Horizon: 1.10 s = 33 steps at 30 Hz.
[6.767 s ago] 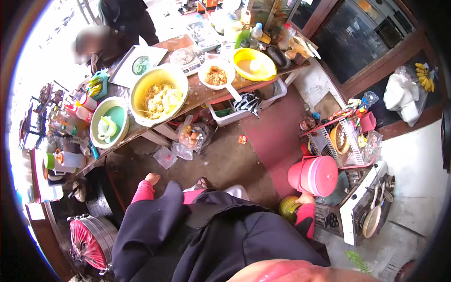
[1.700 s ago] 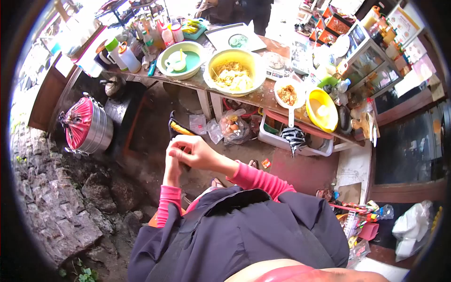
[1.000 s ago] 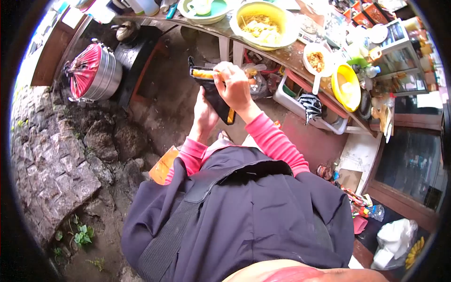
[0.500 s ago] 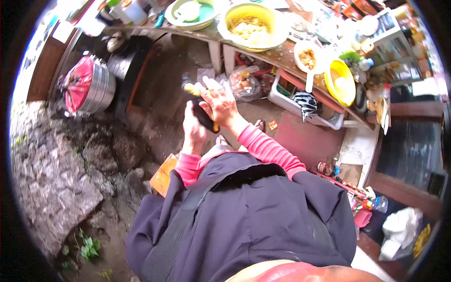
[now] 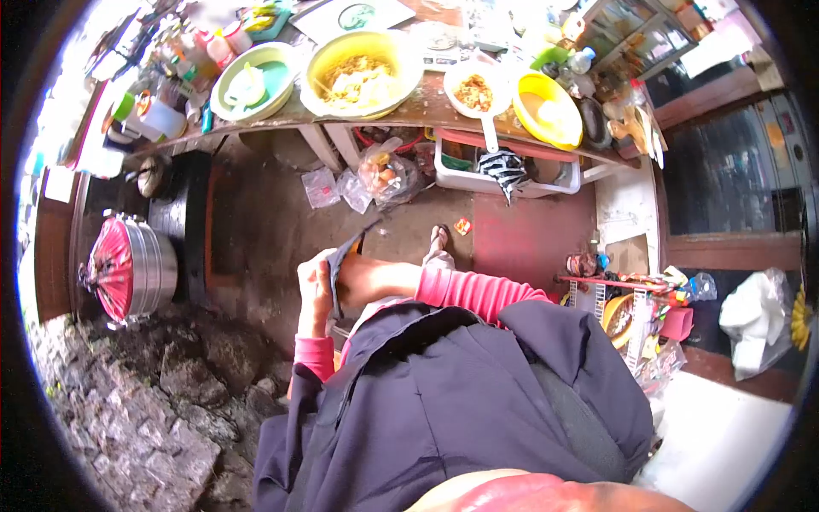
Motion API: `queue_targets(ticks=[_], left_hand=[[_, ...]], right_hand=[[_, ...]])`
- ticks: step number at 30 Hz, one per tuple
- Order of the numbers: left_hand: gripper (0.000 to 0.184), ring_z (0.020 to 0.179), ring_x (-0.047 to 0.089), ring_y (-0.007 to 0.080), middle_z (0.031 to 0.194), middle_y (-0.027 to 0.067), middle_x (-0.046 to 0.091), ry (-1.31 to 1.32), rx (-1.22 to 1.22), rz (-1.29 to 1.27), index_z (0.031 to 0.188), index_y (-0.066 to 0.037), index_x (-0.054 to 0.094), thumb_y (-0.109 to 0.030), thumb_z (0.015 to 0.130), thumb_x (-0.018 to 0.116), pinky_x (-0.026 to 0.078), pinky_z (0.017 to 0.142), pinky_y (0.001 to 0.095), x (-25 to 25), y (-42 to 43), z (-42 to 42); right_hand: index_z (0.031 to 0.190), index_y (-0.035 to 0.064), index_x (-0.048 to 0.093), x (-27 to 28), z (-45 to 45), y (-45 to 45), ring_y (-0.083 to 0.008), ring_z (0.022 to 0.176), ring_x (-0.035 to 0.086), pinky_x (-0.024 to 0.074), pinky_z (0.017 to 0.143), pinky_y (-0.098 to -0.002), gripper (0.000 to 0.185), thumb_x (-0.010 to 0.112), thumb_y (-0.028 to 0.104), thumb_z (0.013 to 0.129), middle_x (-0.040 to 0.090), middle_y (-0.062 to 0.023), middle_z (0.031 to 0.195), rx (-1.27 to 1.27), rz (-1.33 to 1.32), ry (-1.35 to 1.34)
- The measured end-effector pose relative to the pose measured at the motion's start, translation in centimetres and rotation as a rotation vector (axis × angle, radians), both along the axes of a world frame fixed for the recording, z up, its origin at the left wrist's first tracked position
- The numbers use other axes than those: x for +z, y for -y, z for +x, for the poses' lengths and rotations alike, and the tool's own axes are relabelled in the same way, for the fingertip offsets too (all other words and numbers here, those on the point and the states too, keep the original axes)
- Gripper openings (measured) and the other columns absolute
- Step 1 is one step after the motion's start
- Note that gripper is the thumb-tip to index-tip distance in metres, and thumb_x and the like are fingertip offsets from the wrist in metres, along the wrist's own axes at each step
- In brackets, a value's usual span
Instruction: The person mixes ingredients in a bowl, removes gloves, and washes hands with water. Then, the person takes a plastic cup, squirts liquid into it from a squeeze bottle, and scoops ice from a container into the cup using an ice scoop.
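Note:
In front of my lap, my left hand (image 5: pixel 316 286) is closed on a dark grey cloth (image 5: pixel 345 245), its fingers up along the cloth's left side. The cloth stands on edge, with its tip pointing up and right. A bit of orange shows beside it. Against its right side lies my right hand (image 5: pixel 363 277); its fingers are hidden behind the cloth, so I cannot see what they grip.
A wooden table (image 5: pixel 281 119) ahead bears a yellow bowl of food (image 5: pixel 311 81), a green bowl (image 5: pixel 286 102), a white dipper (image 5: pixel 489 132) and a yellow basin (image 5: pixel 567 132). Below stands a white bin (image 5: pixel 452 175). A steel pot (image 5: pixel 155 266) with red cloth is left, above rocks (image 5: pixel 128 410).
My view has swung right. My hands have come lower and closer to my body. The right hand, earlier laid over the dark cloth with its back showing, is now partly behind it.

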State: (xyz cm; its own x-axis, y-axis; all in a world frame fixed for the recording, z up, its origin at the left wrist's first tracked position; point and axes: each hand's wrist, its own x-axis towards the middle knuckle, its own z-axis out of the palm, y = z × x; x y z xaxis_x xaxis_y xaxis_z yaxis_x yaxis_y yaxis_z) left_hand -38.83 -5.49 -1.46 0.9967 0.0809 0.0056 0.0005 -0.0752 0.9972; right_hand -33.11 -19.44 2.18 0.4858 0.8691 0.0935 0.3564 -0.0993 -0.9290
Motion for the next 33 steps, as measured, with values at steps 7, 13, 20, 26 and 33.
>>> queue_targets(ticks=[7, 13, 20, 26, 33], left_hand=[[0.05, 0.066, 0.063, 0.0202, 0.071, 0.0116, 0.064, 0.213, -0.152, 0.335, 0.087, 0.004, 0.064, -0.042, 0.095, 0.045, 0.048, 0.062, 0.0308, 4.5, 0.9, 2.7], [0.031, 0.06, 0.05, 0.0067, 0.066, 0.0033, 0.058, 0.128, 0.079, 0.123, 0.081, 0.005, 0.06, -0.019, 0.096, 0.046, 0.042, 0.053, 0.0261, 3.0, 0.0, 4.7], [0.024, 0.06, 0.057, 0.0243, 0.068, 0.014, 0.059, 0.227, -0.249, 0.167, 0.076, 0.005, 0.057, -0.013, 0.092, 0.051, 0.044, 0.06, 0.0337, 2.1, 9.0, 8.0], [0.034, 0.057, 0.051, 0.0165, 0.061, 0.0068, 0.053, 0.22, -0.307, 0.217, 0.074, -0.001, 0.057, -0.027, 0.094, 0.049, 0.039, 0.053, 0.0304, 3.8, 13.0, 12.2], [0.015, 0.08, 0.055, 0.034, 0.085, 0.0158, 0.054, 0.449, -0.443, 0.529, 0.094, 0.0, 0.051, -0.012, 0.085, 0.053, 0.044, 0.072, 0.0396, 4.1, 18.1, 16.3]], right_hand=[[0.098, -0.0004, 0.058, 1.3, -0.7, 3.3, -0.013, 0.084, 0.055, 0.046, 0.076, -0.0274, 0.029, 0.061, 0.006, 0.07, 0.061, -0.0038, 0.087, -0.099, 0.242, -1.032], [0.129, 0.0009, 0.04, 9.1, 4.2, 10.5, -0.0213, 0.113, 0.055, 0.0462, 0.092, -0.0344, 0.043, 0.053, 0.012, 0.09, 0.058, -0.016, 0.121, -0.121, 0.396, -0.892], [0.105, -0.0015, 0.059, 3.6, 5.7, 6.6, -0.0138, 0.083, 0.058, 0.0452, 0.078, -0.0239, 0.033, 0.039, 0.024, 0.098, 0.063, -0.0072, 0.096, -0.782, 0.669, -0.26], [0.127, 0.0033, 0.046, -0.1, 4.9, 8.1, -0.0074, 0.093, 0.051, 0.0405, 0.079, -0.0207, 0.046, 0.04, 0.038, 0.098, 0.054, -0.0039, 0.114, -1.008, 0.884, -0.848], [0.125, 0.0157, 0.052, 2.9, 5.4, 16.3, -0.0124, 0.113, 0.047, 0.0374, 0.096, -0.0429, 0.045, 0.053, 0.044, 0.091, 0.055, 0.0018, 0.117, -1.061, 0.483, -1.294]])
